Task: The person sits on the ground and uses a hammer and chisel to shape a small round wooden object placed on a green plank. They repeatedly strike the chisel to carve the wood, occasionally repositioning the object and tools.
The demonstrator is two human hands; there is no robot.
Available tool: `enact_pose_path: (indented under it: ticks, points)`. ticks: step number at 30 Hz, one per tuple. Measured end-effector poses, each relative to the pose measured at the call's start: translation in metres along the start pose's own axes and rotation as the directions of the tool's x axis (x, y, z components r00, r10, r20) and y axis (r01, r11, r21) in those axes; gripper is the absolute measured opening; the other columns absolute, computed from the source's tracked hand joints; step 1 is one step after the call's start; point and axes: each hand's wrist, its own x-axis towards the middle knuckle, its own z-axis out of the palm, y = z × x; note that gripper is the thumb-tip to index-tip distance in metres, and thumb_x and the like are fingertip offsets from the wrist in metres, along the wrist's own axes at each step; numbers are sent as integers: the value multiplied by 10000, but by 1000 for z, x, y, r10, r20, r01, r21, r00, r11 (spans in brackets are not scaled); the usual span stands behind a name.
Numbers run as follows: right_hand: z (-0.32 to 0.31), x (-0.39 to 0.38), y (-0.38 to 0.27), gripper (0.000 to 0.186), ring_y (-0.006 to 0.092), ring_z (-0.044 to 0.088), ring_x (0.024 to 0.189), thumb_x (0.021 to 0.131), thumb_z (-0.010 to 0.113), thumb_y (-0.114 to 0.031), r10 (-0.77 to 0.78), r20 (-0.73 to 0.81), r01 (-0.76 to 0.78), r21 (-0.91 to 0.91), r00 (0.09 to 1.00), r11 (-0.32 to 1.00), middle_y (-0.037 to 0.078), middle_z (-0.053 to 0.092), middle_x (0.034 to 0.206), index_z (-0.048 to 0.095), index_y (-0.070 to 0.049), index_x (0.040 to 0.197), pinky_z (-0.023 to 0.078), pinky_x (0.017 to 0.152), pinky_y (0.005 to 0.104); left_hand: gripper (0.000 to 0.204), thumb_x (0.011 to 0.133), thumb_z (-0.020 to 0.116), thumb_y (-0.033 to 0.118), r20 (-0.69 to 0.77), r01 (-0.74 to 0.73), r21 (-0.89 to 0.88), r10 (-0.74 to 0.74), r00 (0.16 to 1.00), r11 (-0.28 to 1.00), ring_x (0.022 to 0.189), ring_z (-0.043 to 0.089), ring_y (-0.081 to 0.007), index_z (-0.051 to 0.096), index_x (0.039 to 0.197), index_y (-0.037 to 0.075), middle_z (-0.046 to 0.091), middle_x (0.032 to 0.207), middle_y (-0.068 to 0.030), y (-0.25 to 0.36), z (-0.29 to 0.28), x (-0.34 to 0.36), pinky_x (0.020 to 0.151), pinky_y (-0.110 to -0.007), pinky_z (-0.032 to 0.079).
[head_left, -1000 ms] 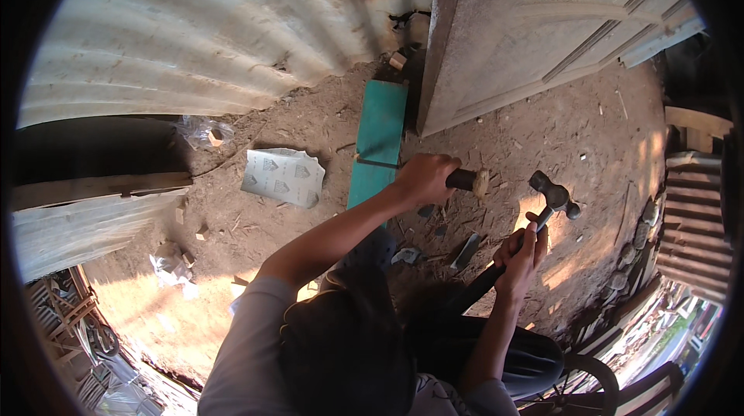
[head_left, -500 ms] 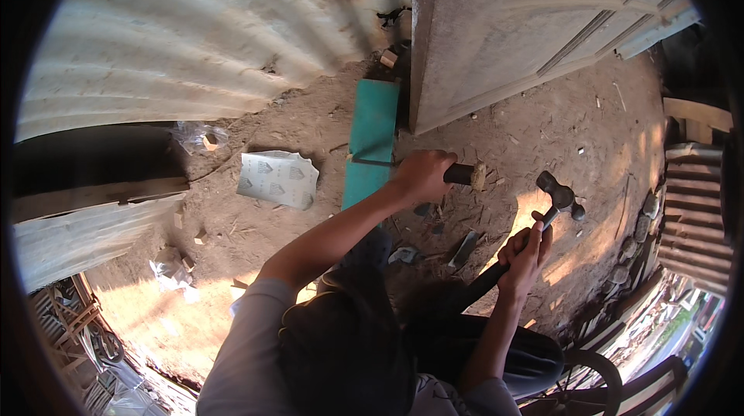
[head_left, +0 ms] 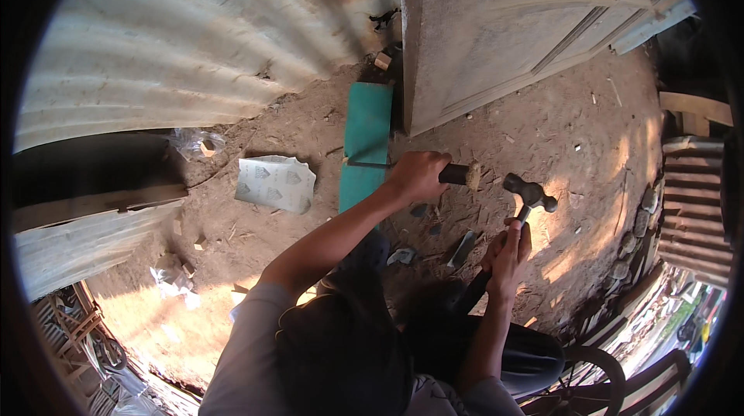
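Note:
My left hand (head_left: 415, 177) is closed round a tool with a dark, frayed-ended handle (head_left: 453, 174); its thin metal shaft (head_left: 367, 164) reaches left across a long teal board (head_left: 368, 114) lying on the dirt. My right hand (head_left: 504, 253) grips a ball-peen hammer (head_left: 529, 194) by its dark handle, the head raised just right of the frayed handle end, apart from it. A dark-clothed knee (head_left: 496, 346) is below my right arm.
A corrugated metal wall (head_left: 194, 36) runs along the upper left, a panelled wooden door (head_left: 527, 29) stands upper right. A printed paper sheet (head_left: 273, 183), small wood blocks (head_left: 208, 148) and scraps lie on the floor. A slatted wooden structure (head_left: 694, 207) is at right, part of a wheel (head_left: 589, 369) lower right.
In the last half second my right hand and the hammer have moved left, bringing the head nearer the frayed handle end. The view has shifted slightly; my left hand keeps its grip.

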Motion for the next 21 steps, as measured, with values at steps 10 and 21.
enact_pose_path:
  ticks: [10,21]
  points:
    - [17,9,4,320,61,297,374,1029,395,-378,44,-164,-22,132,986,991,-25,322,543,442,-81,918,251,309,235,222,663,709,171,50,-11,13,10,999,1000,725,658,-335,620,824,47,643,740,-146,-5,6,-2,654,-431,527]
    - [9,10,12,305,54,274,366,1030,387,-386,-62,-57,63,19,996,998,-35,299,535,428,-108,910,248,310,236,213,683,711,187,-18,11,5,-11,1000,1000,735,666,-324,628,820,47,658,764,-132,-8,13,-2,664,-425,534]
